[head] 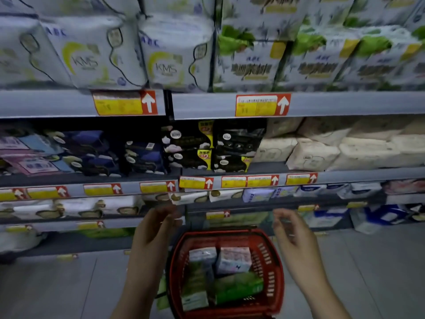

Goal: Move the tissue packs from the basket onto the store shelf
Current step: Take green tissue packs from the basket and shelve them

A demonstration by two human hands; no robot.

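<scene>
Both hands are empty, fingers loosely spread: the left hand (158,229) and right hand (290,231) hover above the red basket (273,268) on the floor, below the shelf (345,176). Several packs (233,260) lie inside the basket. Best to reach straight down, take one top pack by its sides, and lift it clear of the rim before turning to the shelf.

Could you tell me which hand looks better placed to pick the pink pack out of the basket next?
Probably the right hand: the pink pack lies toward the red basket's right side. Both hands are empty.
</scene>
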